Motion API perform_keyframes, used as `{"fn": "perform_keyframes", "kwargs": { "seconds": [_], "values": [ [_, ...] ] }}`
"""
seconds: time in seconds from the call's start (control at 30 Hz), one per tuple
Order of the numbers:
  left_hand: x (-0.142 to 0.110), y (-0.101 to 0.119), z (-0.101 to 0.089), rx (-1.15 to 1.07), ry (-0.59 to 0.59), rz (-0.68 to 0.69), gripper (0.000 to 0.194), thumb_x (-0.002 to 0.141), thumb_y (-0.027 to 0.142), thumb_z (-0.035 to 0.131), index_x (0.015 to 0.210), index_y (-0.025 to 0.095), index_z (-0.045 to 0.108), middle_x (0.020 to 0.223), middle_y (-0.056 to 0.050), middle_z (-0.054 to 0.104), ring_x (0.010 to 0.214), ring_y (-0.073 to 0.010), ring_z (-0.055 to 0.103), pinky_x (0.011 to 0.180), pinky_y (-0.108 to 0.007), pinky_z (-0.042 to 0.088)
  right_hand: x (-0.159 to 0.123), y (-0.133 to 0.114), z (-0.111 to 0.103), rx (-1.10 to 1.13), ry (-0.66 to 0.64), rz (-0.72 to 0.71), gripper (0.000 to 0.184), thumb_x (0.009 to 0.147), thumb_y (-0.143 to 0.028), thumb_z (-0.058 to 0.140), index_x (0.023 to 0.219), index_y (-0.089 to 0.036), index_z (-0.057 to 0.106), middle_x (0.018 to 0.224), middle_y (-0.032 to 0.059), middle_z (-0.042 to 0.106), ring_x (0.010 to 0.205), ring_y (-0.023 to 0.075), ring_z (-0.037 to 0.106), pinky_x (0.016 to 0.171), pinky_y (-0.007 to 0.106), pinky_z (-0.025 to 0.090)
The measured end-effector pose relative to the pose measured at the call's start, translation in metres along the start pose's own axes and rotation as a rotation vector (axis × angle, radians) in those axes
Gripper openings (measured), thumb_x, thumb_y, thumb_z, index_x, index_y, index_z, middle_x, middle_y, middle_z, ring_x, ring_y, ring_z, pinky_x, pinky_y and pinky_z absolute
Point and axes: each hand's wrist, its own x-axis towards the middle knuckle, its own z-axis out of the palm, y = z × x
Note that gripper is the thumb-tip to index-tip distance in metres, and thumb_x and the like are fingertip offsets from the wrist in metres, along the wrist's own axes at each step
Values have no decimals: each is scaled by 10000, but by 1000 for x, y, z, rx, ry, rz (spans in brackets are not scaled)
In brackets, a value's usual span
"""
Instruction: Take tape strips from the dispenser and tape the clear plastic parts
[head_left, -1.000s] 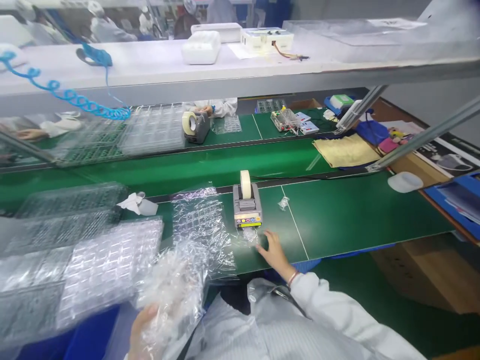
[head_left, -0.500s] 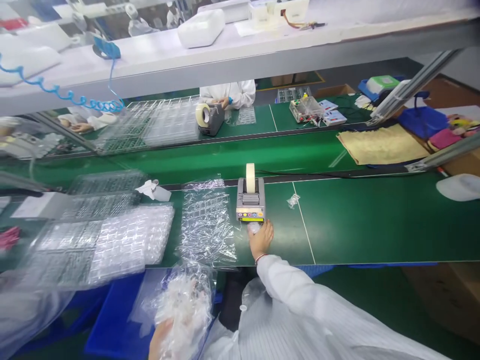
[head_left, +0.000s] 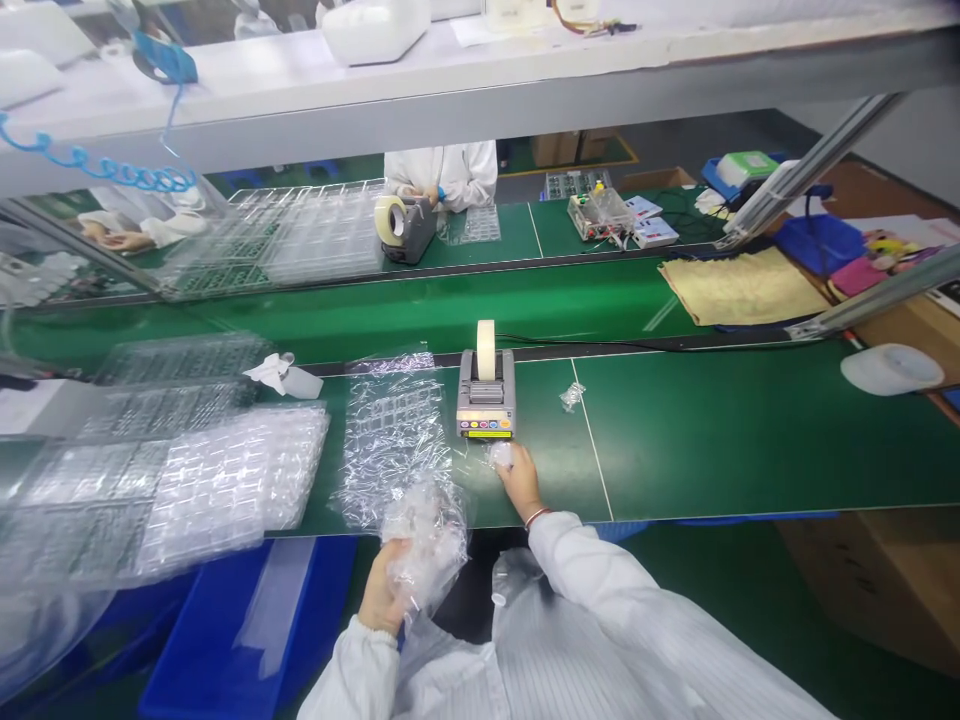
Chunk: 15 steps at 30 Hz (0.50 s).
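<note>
My left hand [head_left: 384, 588] is closed around a crumpled clear plastic bag [head_left: 429, 535] stuffed with whitish pieces, held up at the bench's front edge. The bag overlaps the lower end of a flat, wrinkled clear plastic sheet [head_left: 397, 430]. My right hand [head_left: 523, 482] pinches a small whitish translucent piece [head_left: 500, 455], whose exact kind I cannot make out. That piece is just in front of a grey tape dispenser [head_left: 486, 395], which carries an upright roll of cream tape [head_left: 486, 350].
Stacked clear blister trays [head_left: 225, 480] cover the bench's left side; a blue bin [head_left: 217, 630] stands below. A small crumpled plastic piece [head_left: 572, 397] lies right of the dispenser, a white roll [head_left: 891, 369] farther right. Across the green belt [head_left: 480, 295], a co-worker [head_left: 442, 175] sits near another dispenser [head_left: 405, 228].
My left hand has come up and right with the plastic bag, from below the bench to its front edge. My right hand stays before the dispenser. The whole view has shifted slightly.
</note>
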Motion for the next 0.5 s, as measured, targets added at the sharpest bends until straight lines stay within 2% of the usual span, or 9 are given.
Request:
{"fn": "perform_keyframes", "kwargs": {
  "seconds": [0.13, 0.3, 0.4, 0.5],
  "values": [
    [9, -4, 6, 7, -73, -32, 303, 589, 167, 587, 886, 167, 650, 713, -83, 697, 826, -314, 654, 706, -381, 525, -2, 7, -17, 68, 32, 80, 307, 841, -333, 550, 1083, -145, 544, 1057, 75, 596, 928, 199, 581, 802, 401, 469],
    [15, -9, 4, 11, -161, -75, 310, 626, 210, 557, 921, 161, 643, 764, -74, 695, 844, -323, 646, 708, -391, 517, -1, 16, -35, 121, 73, 178, 529, 739, -333, 575, 1196, -106, 436, 986, 130, 642, 829, 242, 618, 719, 362, 478],
    [19, -12, 3, 16, -208, -98, 353, 594, 198, 598, 944, 163, 629, 799, -89, 696, 856, -311, 647, 738, -381, 517, 1, 18, -46, 129, 65, 190, 490, 723, -355, 572, 1129, -101, 466, 857, 115, 651, 734, 246, 614, 648, 359, 478],
    [23, -17, 7, 17, -259, -120, 409, 574, 172, 609, 982, 159, 612, 822, -85, 695, 883, -305, 644, 767, -385, 508, -4, 7, -62, 132, 44, 143, 413, 751, -358, 549, 1088, -131, 480, 842, 95, 634, 745, 240, 601, 660, 362, 475]
  ]
}}
